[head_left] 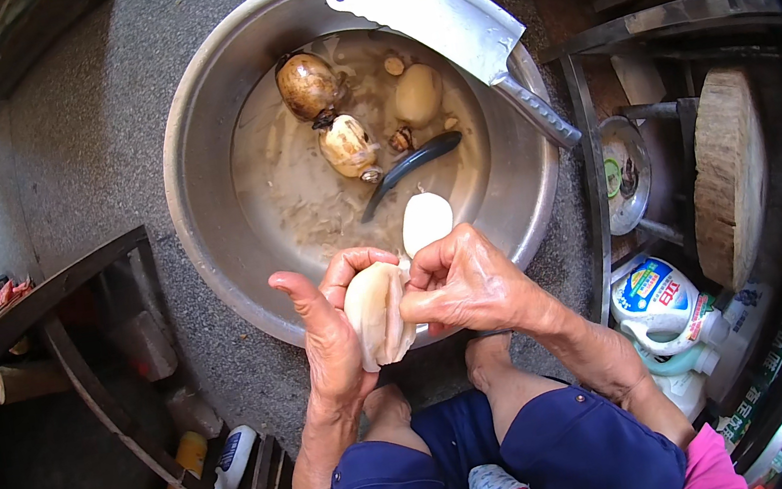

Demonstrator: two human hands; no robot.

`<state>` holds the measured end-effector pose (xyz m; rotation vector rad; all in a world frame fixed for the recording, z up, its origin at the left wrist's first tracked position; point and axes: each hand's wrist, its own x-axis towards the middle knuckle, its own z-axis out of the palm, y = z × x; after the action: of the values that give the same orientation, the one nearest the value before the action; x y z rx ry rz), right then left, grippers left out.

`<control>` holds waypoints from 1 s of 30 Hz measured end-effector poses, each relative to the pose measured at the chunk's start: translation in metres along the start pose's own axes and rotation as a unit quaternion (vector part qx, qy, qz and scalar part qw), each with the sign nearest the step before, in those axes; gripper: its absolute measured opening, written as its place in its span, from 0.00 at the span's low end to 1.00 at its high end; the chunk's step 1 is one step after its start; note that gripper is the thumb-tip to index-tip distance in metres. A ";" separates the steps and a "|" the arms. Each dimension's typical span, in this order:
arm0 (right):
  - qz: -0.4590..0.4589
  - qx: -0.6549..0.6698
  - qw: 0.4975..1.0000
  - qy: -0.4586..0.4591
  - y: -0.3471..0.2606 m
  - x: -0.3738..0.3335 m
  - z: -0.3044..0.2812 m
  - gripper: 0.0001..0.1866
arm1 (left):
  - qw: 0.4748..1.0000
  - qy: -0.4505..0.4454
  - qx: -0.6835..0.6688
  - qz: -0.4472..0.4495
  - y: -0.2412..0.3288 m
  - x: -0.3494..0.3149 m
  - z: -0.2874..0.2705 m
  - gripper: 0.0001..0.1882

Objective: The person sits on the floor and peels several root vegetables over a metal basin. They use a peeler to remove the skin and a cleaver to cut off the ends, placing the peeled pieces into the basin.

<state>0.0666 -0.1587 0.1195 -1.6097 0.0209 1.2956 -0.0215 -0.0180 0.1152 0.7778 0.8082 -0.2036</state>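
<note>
A pale peeled lotus root (378, 315) with lengthwise grooves rests in my left hand (326, 330), whose fingers curl behind it while the thumb sticks out. My right hand (473, 278) is closed, its thumb and fingertips pressing on the root's right edge. Just beyond my hands lies a smooth white lotus root piece (426, 223); whether it joins the held one I cannot tell. A large metal basin (206, 222) holds cloudy brown water. In it are a brown unpeeled lotus root (308, 86), a partly peeled one (349, 146), a tan one (418, 95) and a dark curved handle (411, 174).
A cleaver (437, 10) lies across the basin's far right rim, handle to the right. On the right, a rack holds a round wooden chopping board (728, 179), a metal dish (625, 174) and detergent bottles (661, 303). A wooden stand (84, 356) with a yellow bottle (184, 483) is left.
</note>
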 end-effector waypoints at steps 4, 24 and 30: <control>-0.007 0.029 0.999 0.016 -0.001 0.001 -0.004 0.10 | 0.995 -0.047 -0.078 -0.039 0.001 0.008 -0.011 0.53; -0.506 -0.378 0.767 0.111 -0.003 -0.023 0.036 0.18 | 0.963 0.114 -0.245 -0.008 -0.003 0.005 -0.005 0.44; -0.487 -0.335 0.801 0.097 0.004 -0.020 0.037 0.16 | 0.958 0.115 -0.261 0.010 -0.001 0.005 -0.005 0.42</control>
<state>0.0298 -0.1463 0.1356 -1.8898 -1.1129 0.2975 -0.0211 -0.0145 0.1090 0.3110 1.0176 0.1220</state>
